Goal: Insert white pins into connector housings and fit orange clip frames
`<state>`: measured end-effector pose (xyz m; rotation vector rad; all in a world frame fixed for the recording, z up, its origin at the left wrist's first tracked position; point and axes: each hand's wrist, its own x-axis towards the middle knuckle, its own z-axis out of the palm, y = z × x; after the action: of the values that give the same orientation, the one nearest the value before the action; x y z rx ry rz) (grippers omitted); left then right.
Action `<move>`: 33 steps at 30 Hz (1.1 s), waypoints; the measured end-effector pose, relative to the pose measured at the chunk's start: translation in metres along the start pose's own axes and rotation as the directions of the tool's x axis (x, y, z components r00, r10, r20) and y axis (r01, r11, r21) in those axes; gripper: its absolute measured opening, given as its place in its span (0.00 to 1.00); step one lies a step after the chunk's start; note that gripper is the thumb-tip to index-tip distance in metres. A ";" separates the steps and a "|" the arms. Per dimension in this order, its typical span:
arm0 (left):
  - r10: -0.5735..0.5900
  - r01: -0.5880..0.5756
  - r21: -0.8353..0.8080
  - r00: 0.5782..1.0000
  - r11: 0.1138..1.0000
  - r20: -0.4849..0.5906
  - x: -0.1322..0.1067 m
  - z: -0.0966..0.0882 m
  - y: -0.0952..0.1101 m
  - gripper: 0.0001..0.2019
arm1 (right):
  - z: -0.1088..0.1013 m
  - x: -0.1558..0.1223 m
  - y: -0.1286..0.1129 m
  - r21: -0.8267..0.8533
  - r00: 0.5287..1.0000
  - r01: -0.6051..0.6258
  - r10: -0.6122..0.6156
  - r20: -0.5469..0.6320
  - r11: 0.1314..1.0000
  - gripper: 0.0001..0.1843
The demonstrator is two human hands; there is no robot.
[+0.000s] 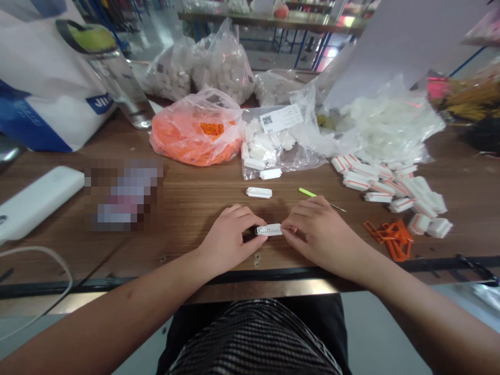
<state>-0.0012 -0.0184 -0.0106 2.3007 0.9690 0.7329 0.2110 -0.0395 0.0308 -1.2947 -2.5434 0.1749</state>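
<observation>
Both my hands rest on the wooden table [187, 198] near its front edge, pinching a small white plastic piece [269, 229] between them. My left hand [230, 239] grips its left end with curled fingers. My right hand [316, 232] grips the right end, fingers closed. Another white piece [259, 192] lies just beyond my hands, and one more [271, 174] sits by a clear bag. A thin green-handled tool [312, 195] lies beside my right hand.
An orange bag of parts [195, 133], clear bags of white parts [269, 143], a heap of white pieces with orange inserts [390, 187] and loose orange clips [390, 237] fill the back and right. A water bottle [117, 78], white device [35, 200] and cable [58, 265] are left.
</observation>
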 end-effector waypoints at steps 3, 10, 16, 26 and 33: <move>-0.002 0.002 0.000 1.000 1.000 0.005 -0.001 0.000 0.001 0.05 | 0.003 -0.001 0.003 0.064 0.999 -0.034 0.037 -0.038 0.997 0.10; 0.004 -0.004 0.000 1.000 1.000 0.001 -0.001 -0.001 0.000 0.05 | 0.005 0.000 0.006 0.090 0.999 -0.036 0.039 -0.035 0.995 0.10; -0.003 0.003 -0.004 1.000 1.000 -0.013 0.000 0.001 0.000 0.05 | -0.003 0.002 -0.002 -0.132 0.995 0.093 -0.086 0.058 0.987 0.15; -0.011 0.011 0.000 1.000 1.000 -0.010 0.001 0.000 0.002 0.05 | 0.006 -0.010 -0.009 -0.227 0.993 0.095 -0.108 -0.049 0.969 0.14; 0.004 -0.004 -0.003 1.000 1.000 -0.008 0.000 -0.001 0.001 0.05 | 0.007 -0.019 -0.007 -0.111 0.989 0.045 -0.061 -0.138 0.993 0.11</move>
<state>-0.0009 -0.0191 -0.0093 2.2995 0.9670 0.7443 0.2140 -0.0582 0.0218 -1.2289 -2.4933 -0.0640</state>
